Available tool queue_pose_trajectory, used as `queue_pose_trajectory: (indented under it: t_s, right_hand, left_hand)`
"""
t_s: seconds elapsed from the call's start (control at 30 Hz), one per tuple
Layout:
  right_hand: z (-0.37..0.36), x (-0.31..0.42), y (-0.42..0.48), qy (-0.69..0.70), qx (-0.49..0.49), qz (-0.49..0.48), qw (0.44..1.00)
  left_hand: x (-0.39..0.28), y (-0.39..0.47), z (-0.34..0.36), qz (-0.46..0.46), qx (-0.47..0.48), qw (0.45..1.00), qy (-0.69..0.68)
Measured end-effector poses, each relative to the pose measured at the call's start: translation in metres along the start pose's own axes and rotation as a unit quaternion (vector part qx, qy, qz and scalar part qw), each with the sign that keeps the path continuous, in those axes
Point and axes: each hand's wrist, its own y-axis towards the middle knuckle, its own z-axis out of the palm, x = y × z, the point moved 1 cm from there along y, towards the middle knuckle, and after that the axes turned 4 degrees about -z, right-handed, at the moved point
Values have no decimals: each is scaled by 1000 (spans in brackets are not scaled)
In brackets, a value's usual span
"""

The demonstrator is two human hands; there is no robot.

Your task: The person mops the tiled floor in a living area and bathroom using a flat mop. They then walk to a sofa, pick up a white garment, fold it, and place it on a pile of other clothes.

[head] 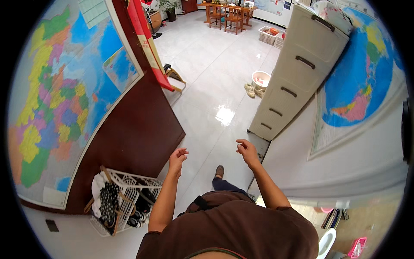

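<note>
Both hands are raised in front of me over the pale tiled floor (pixel 207 129). My left hand (pixel 177 159) has its fingers loosely bent and apart and holds nothing; the dark red wooden door (pixel 136 129) is nearest to it. My right hand (pixel 247 152), fingers also curled loosely with nothing in them, is near the foot of a tall cream plastic drawer cabinet (pixel 291 77) with dark handles. Below them, one shoe (pixel 220 171) shows at the end of a dark trouser leg.
A white shoe rack (pixel 129 187) stands at the lower left. Ahead are a pair of sneakers (pixel 249 90), a basin (pixel 261 77), white baskets (pixel 267 36), a folded chair (pixel 175 77) and a wooden table (pixel 226 5) with chairs. A toilet (pixel 327 242) shows at the lower right.
</note>
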Motion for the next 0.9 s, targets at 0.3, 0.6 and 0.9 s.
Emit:
queue_pose_trajectory:
  t_s: [0.3,0.6,0.9]
  right_hand:
    - [32,-7,229,6,12,-53,999]
    - [110,76,404,20,226,-98,969]
    - [57,52,643,12,117,-65,991]
  left_hand:
    - [-82,221,47,-13,0,999,50]
    - [-109,471,129,-27,56,997,36]
    - [-193,735,233,8,117,981,154]
